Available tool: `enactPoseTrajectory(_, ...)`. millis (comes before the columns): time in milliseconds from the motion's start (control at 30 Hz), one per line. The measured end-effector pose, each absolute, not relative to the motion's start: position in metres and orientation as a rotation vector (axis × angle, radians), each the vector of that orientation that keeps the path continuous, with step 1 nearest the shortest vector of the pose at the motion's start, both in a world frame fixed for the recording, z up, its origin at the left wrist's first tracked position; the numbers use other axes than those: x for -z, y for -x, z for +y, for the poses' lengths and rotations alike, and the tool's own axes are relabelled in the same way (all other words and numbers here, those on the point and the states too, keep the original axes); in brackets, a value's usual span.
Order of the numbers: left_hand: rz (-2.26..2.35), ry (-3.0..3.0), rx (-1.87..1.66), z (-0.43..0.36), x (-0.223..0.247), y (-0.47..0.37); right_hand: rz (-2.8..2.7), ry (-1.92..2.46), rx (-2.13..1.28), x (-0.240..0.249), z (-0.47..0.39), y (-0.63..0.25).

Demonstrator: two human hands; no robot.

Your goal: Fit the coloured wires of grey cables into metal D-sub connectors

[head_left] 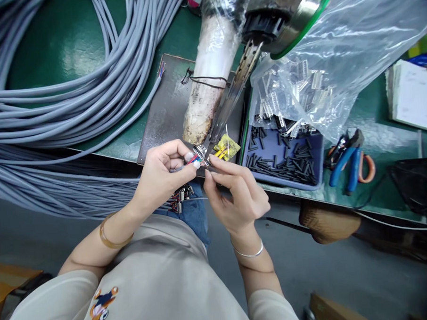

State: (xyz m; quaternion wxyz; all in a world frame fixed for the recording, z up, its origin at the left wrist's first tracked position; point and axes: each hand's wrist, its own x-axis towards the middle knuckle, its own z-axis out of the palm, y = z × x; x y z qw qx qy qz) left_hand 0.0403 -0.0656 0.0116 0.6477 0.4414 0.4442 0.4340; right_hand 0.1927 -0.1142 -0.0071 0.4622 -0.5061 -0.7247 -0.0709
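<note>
Left hand pinches a wired connector between thumb and fingers, at the near edge of the desk; right hand has fingertips bunched at its 4 o'clock side, grip cannot be told; from the connector: yellow pad close at 3 o'clock, blue tray of black tubes farther out at 3, grey cables at 10.

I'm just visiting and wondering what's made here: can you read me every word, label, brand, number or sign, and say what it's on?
No text can be read anywhere in this picture.
Shirt: a stitched cartoon figure, no readable letters.
Blue-handled pliers: no readable brand.
White stack: no readable writing.
Metal connector at the left hand: too small to tell.
</note>
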Motion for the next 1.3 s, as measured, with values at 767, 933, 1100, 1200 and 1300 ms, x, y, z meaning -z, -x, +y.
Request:
enactPoseTrajectory(767, 1.024, -0.957, -0.996, -0.064, -0.010, -0.042, -1.685, 1.203, -0.047, 0.013, -0.106, -0.196)
enactPoseTrajectory(933, 1.028, -0.972, -1.017, -0.064, -0.009, -0.043, -1.665, 1.192, -0.074, 0.013, -0.103, -0.195)
enactPoseTrajectory(1100, 1.070, -1.023, -1.033, -0.065, -0.011, -0.043, -1.671, 1.198, -0.046, 0.010, -0.103, -0.195)
enactPoseTrajectory(1200, 1.053, -1.049, -1.037, -0.066, -0.014, -0.043, -1.678, 1.202, -0.021, 0.008, -0.104, -0.195)
enactPoseTrajectory(1300, 1.030, -1.050, -1.027, -0.065, -0.016, -0.042, -1.690, 1.210, 0.012, 0.007, -0.105, -0.195)
